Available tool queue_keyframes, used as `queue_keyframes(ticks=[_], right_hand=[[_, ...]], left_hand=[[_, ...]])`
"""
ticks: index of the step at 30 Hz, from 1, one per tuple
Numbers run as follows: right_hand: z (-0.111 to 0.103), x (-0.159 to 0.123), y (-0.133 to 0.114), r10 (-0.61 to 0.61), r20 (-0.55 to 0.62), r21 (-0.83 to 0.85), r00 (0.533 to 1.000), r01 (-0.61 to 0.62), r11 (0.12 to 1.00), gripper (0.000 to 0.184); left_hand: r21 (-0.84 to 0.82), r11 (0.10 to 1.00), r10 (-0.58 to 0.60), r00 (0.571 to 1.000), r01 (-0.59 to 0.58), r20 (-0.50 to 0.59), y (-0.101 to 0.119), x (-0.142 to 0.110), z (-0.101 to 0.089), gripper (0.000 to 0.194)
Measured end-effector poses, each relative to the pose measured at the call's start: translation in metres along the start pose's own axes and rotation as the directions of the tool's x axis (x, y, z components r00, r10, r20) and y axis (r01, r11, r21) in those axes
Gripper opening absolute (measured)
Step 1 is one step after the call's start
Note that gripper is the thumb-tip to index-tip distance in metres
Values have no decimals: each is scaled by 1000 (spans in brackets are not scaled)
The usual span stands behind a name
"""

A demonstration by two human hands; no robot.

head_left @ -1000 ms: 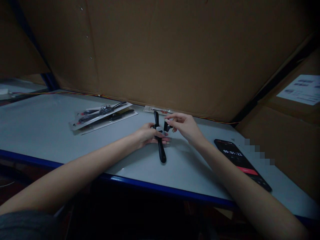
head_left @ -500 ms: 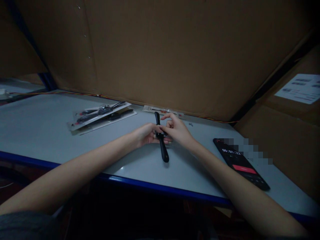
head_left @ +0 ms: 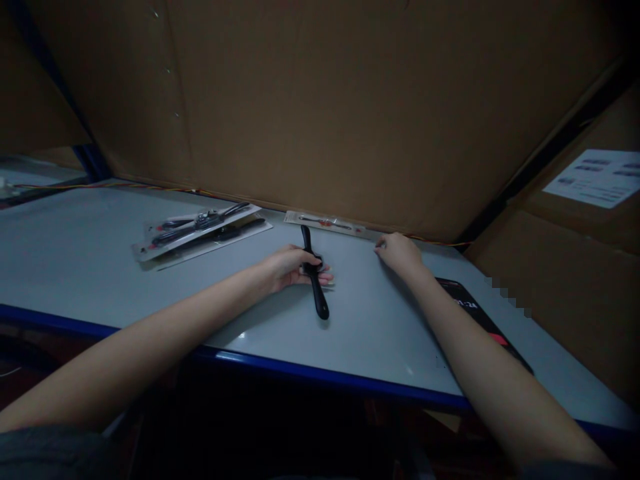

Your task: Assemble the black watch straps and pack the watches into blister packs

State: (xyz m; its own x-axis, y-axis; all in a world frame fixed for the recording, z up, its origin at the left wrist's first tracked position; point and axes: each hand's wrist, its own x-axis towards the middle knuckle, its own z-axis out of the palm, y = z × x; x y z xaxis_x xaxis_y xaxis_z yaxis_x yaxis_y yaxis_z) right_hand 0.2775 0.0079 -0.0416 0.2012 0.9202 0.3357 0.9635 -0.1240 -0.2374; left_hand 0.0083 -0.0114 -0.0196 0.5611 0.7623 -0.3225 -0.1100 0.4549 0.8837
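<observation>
A black spokeshave [head_left: 320, 299] with a long handle at each end is held by its middle in my left hand [head_left: 293, 267]. The thumb presses on the spokeshave's body, and the other fingers lie beneath it. My right hand [head_left: 400, 255] is farther back and to the right, low at the table, with its fingertips pinched on a small grey metal piece [head_left: 382, 245]. What kind of piece it is I cannot make out, since the fingers cover most of it.
Packaged spokeshaves [head_left: 200, 233] lie stacked at the back left of the grey table [head_left: 90, 247]. A narrow clear packet [head_left: 325, 223] rests along the cardboard wall [head_left: 320, 107]. On the right, a phone with a timer [head_left: 467, 303] is partly behind my right forearm.
My right hand has left the spokeshave and moved right to the small metal piece lying on the table. My left hand keeps its hold, shifted slightly left.
</observation>
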Motion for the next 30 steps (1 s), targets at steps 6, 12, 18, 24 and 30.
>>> queue_keyframes(ticks=[6,12,18,24,30], right_hand=[[8,-5,-14,46,9,-64,999,-45,997,17],[-3,-12,-42,-30,96,106,995,20,994,13],[-15,-33,-89,-406,205,749,890,125,651,15],[-13,-47,-103,-422,157,825,893,116,553,13],[-8,-44,-101,-398,66,747,915,219,627,7]], left_hand=[[1,1000,-15,1000,15,2,0,0,0,17],[-42,996,-79,997,78,-9,4,1,1,28],[-80,991,-108,993,111,43,4,3,0,38],[-43,993,-106,991,110,86,1,6,0,38],[-34,992,-119,990,122,77,1,7,-2,34]])
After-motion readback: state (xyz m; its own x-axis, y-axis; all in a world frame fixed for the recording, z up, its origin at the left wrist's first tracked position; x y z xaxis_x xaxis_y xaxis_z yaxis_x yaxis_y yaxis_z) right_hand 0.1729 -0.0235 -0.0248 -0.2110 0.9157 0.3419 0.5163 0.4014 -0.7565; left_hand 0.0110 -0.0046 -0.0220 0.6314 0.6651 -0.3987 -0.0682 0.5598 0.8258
